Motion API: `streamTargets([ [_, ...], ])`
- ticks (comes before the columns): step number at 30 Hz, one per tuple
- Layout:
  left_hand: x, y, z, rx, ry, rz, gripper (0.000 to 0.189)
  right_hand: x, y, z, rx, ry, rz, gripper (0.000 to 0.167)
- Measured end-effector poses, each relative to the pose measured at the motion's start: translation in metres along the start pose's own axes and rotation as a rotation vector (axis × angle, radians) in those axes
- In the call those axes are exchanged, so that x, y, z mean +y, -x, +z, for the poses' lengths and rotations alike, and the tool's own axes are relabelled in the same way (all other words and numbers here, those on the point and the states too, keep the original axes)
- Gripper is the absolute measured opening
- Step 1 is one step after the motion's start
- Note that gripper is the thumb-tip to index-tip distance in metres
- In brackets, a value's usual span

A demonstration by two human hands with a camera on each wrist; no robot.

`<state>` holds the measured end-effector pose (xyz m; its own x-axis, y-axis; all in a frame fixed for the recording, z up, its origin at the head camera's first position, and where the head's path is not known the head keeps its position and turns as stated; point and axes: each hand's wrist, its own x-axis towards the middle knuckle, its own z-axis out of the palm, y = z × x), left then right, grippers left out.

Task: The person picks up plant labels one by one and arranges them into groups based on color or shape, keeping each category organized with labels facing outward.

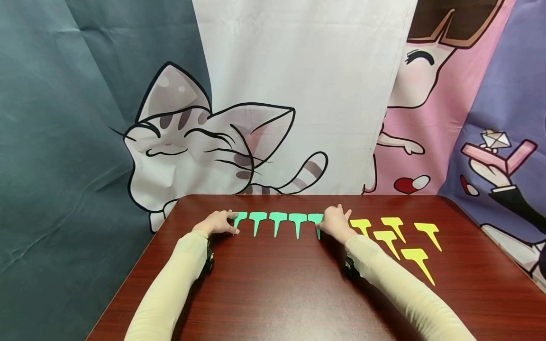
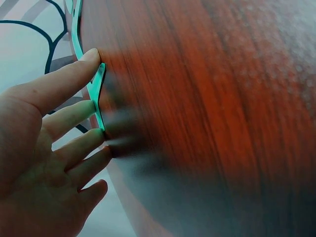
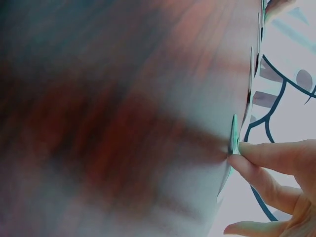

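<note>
Five T-shaped plant labels in green stand in a row across the far part of the table, stems toward me. At the row's left end my left hand [image 1: 218,222] touches the first green plant label [image 1: 241,216], its fingers spread and nearly straight around it. The left wrist view shows that label [image 2: 97,91] between thumb and fingertips. My right hand [image 1: 335,225] pinches the green plant label [image 1: 315,218] at the right end between thumb and a fingertip; its other fingers stick out. Between the hands lie further green labels [image 1: 278,217], evenly spaced.
Several yellow T-shaped plant labels [image 1: 420,255] lie scattered on the right of the brown table [image 1: 273,289], beside my right forearm. A printed cloth [image 1: 307,61] with a cartoon cat hangs just behind the table's far edge.
</note>
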<state>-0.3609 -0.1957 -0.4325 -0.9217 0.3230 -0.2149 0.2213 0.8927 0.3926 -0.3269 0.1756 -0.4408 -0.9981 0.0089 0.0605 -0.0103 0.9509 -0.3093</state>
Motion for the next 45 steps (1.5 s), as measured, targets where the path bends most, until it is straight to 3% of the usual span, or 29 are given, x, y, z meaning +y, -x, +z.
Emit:
streamTargets([
  [16,-0.001,-0.001,0.001,-0.004,0.003,0.000,0.071,0.002,0.005,0.000,0.053,-0.034,-0.077,0.017],
  [24,-0.002,-0.003,0.001,-0.001,-0.009,0.002,0.071,0.003,0.009,0.000,0.070,-0.015,-0.084,0.035],
  [36,-0.002,-0.001,-0.001,-0.004,0.000,0.004,0.071,0.013,0.017,-0.003,0.188,0.034,-0.215,0.027],
  [45,-0.002,-0.001,0.000,-0.006,0.002,0.007,0.070,0.020,0.031,-0.010,0.146,0.060,-0.222,0.033],
])
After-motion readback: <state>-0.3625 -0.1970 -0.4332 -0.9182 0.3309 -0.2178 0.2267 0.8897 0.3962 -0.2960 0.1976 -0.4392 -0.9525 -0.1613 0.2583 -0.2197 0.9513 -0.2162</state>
